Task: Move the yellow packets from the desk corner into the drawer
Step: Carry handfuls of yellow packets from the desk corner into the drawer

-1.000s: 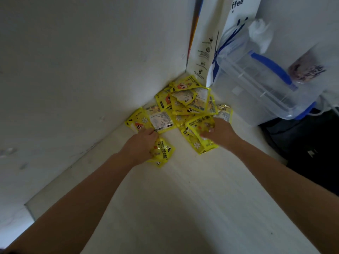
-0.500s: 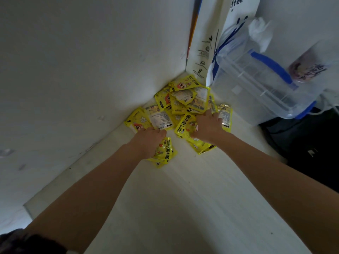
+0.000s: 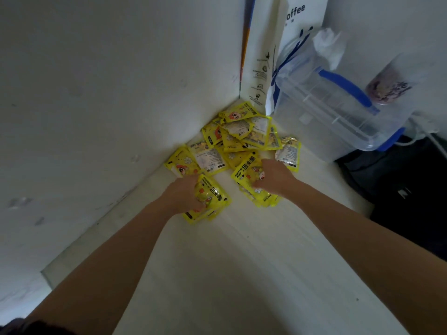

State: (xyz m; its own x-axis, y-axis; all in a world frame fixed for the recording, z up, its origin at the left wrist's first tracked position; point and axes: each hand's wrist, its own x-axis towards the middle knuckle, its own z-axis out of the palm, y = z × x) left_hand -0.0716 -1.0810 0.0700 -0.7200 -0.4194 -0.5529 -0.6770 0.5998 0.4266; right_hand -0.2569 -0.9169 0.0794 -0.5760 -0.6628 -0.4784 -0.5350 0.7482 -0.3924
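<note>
Yellow packets (image 3: 238, 141) piled in desk corner at 12 o'clock; left hand (image 3: 182, 197) grips a small stack, right hand (image 3: 274, 176) pinches another; light, slick foil pouches, likely slide, so clamp flat faces.

Yellow packets (image 3: 238, 143) heaped in desk corner

clear plastic box (image 3: 338, 117) with blue handle, white paper bag (image 3: 273, 56), black bag (image 3: 406, 187)
</note>
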